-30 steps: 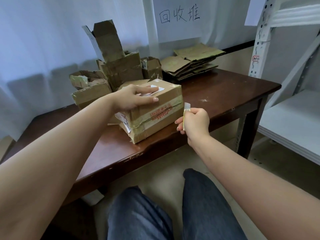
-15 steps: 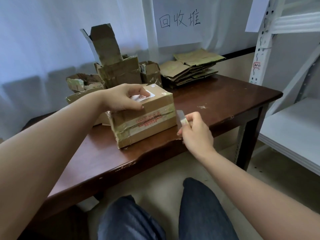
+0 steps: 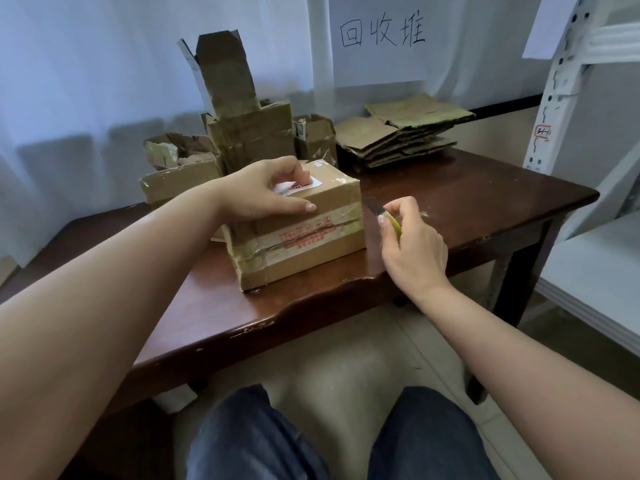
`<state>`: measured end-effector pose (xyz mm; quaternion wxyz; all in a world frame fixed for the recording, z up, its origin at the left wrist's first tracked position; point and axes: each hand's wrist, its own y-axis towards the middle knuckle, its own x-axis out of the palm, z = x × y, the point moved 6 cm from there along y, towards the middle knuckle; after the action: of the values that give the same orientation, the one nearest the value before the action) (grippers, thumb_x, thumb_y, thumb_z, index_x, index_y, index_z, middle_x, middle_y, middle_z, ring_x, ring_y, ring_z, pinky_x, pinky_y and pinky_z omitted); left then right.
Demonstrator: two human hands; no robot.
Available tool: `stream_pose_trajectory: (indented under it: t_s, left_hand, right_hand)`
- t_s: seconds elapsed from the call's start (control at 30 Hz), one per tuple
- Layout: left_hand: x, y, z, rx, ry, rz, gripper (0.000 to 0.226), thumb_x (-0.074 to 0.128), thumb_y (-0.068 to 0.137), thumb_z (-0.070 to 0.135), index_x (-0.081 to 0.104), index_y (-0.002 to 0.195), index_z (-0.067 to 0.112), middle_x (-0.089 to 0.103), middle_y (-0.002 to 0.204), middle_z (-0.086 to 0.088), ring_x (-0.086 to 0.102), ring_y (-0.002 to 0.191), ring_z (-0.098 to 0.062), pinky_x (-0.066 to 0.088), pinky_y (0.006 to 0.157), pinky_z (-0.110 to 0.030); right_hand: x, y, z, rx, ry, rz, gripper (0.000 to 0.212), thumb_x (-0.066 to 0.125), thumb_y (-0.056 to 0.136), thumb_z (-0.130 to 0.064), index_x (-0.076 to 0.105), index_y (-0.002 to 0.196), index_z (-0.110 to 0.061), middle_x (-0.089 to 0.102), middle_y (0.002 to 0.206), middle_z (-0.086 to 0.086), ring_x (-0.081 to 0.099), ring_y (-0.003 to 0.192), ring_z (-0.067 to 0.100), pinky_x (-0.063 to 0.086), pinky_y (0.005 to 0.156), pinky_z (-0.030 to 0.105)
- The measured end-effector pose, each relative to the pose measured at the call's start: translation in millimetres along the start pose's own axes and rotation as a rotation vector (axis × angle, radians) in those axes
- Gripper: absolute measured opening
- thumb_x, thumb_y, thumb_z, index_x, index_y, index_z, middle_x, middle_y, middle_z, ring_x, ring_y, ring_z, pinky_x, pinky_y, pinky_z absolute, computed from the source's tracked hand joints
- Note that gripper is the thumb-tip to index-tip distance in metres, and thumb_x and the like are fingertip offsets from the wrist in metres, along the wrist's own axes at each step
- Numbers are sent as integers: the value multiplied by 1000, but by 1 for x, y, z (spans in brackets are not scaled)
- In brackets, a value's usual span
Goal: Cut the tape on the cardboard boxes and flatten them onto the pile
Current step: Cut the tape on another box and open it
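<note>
The left hand (image 3: pixel 268 190) presses down on the taped box (image 3: pixel 301 233), still sealed; just right of it, the right hand (image 3: pixel 412 247) grips a knife (image 3: pixel 382 213).

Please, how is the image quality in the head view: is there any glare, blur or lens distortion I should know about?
Head view: soft daylight through the white curtain, no hard shadows; mild glare on the clear tape of the sealed box and on the dark table; wide-angle bending shows in the shelf upright and both stretched forearms; the knife in the right hand is slightly soft.
</note>
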<state>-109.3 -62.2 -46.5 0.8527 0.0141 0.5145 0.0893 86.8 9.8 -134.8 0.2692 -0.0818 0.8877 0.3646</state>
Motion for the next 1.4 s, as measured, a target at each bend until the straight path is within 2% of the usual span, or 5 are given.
stream_pose_trajectory:
  t_s: [0.1, 0.7, 0.83, 1.03, 1.4]
  left_hand:
    - [0, 1, -2, -2, 1, 4, 37, 73, 81, 38, 58, 111, 24, 56, 128, 9, 51, 118, -9, 37, 87, -16]
    - [-1, -2, 0, -29, -4, -23, 45, 72, 75, 48, 57, 111, 28, 56, 130, 10, 52, 120, -12, 41, 99, -30]
    - [0, -3, 0, -32, 13, -16, 38, 71, 81, 43, 57, 112, 28, 55, 131, 8, 52, 119, -14, 41, 94, -28]
    - [0, -3, 1, -26, 14, -13, 37, 71, 82, 41, 56, 113, 27, 55, 129, 8, 52, 116, -12, 42, 87, -22]
    - [1, 1, -3, -41, 6, -40, 38, 72, 80, 45, 57, 111, 30, 55, 132, 8, 51, 121, -12, 41, 99, -30]
  right_hand:
    - [0, 0, -2, -26, -9, 20, 15, 42, 101, -29, 47, 109, -18, 58, 80, -6, 55, 68, 16, 45, 59, 30]
    - [5, 0, 2, -103, -382, -150, 11, 43, 99, -28, 46, 107, -21, 52, 70, -6, 53, 64, 25, 27, 53, 28]
    - [2, 2, 7, -30, -261, -157, 12, 43, 99, -29, 47, 108, -22, 55, 79, -5, 45, 68, 20, 32, 62, 30]
    - [0, -2, 8, 36, -35, -37, 15, 44, 100, -32, 45, 107, -18, 54, 84, -8, 47, 68, 12, 26, 50, 19]
    - [4, 2, 5, -63, -187, -138, 11, 44, 100, -27, 42, 107, -18, 58, 82, -3, 47, 68, 18, 30, 60, 29]
